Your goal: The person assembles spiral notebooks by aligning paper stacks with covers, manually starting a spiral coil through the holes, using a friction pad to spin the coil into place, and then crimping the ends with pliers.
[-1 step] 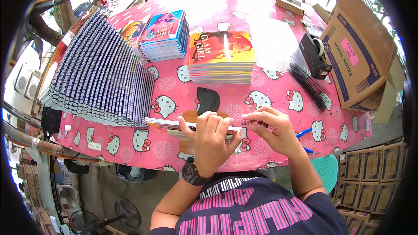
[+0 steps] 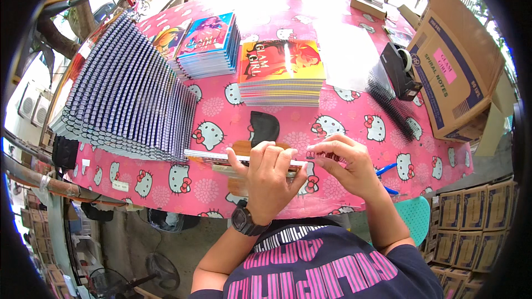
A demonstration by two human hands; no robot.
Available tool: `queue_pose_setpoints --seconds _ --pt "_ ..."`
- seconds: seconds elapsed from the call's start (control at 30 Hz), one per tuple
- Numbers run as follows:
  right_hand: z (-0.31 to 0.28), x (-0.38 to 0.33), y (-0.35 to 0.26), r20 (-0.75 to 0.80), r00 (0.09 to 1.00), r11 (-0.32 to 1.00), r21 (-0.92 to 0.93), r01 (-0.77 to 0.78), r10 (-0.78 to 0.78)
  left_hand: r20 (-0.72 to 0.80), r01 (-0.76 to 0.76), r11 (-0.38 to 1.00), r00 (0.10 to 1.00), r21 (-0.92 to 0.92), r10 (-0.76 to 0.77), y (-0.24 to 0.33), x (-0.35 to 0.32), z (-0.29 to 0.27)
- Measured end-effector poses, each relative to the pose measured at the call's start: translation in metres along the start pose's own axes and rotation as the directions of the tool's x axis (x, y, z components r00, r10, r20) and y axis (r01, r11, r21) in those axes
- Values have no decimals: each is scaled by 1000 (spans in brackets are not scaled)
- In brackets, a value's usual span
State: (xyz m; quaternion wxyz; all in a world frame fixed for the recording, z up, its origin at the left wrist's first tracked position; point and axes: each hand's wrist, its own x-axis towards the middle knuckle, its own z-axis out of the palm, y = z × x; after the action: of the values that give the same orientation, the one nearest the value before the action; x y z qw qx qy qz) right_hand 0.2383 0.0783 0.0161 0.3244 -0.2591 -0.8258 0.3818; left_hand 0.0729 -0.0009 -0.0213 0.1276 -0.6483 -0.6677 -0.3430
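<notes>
My left hand point(image 2: 267, 174), with a black watch on its wrist, grips a thin notebook point(image 2: 213, 156) held edge-on just above the pink cat-patterned table point(image 2: 166, 180). My right hand point(image 2: 348, 163) pinches the right end of that notebook's edge, fingertips together on its binding side. A brown wooden block point(image 2: 244, 148) lies under the notebook. A small black pouch-like item point(image 2: 264, 125) sits just beyond my hands.
A long fanned row of spiral-bound notebooks point(image 2: 127, 97) fills the left. Two stacks of colourful notebooks point(image 2: 209, 44) point(image 2: 281, 72) stand behind. Black binding coils point(image 2: 390, 105), a tape dispenser point(image 2: 400, 69) and an open cardboard box point(image 2: 460, 72) are on the right.
</notes>
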Motion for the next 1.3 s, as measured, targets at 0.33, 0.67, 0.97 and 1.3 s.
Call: queue_pose_setpoints --seconds 0.33,0.67,0.97,1.3 --pt "7 8 6 18 987 987 -4 162 -162 -6 -2 999 1000 -37 2 -1 -1 0" --pt "1 9 5 194 971 984 -78 159 -142 20 -3 1000 1000 -12 3 -3 1 0" --pt "-13 24 -10 512 840 924 204 -324 182 108 -163 962 976 -218 190 -19 -5 -22" --pt "87 106 119 509 827 913 -171 370 -240 100 -118 972 985 -202 140 -15 7 -28"
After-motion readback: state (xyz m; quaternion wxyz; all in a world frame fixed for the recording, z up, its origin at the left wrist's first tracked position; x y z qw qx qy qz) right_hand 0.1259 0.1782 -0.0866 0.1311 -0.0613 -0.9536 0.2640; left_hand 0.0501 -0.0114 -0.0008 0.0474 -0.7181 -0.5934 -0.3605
